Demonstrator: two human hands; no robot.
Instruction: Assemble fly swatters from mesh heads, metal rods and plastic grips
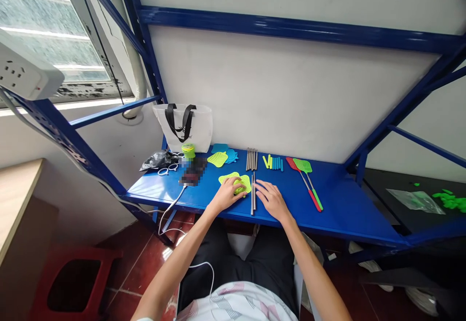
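My left hand (pixel 226 195) rests over several yellow-green perforated fly swatter heads (pixel 244 182), its fingers apart and slightly bent, the fingertips on the plastic. Flat on the table, fingers stretched, my right hand (pixel 270 198) lies just right of a few silver metal tubes (pixel 253 200); its fingertips are at the tubes. Behind them stands a row of more metal tubes (pixel 252 159). Short yellow and blue sleeves (pixel 274 163) lie to the right. Two whole fly swatters, one red (pixel 303 179) and one green (pixel 309 177), lie further right.
On the blue table (pixel 342 209), blue swatter heads (pixel 231 155) lie behind another yellow one (pixel 217 159). A white bag (pixel 196 122), a green tub (pixel 188 151), scissors (pixel 163 171), black plastic (pixel 156 160) and a cabled phone (pixel 193 173) are at left. Blue frame posts (pixel 378 117) enclose the table.
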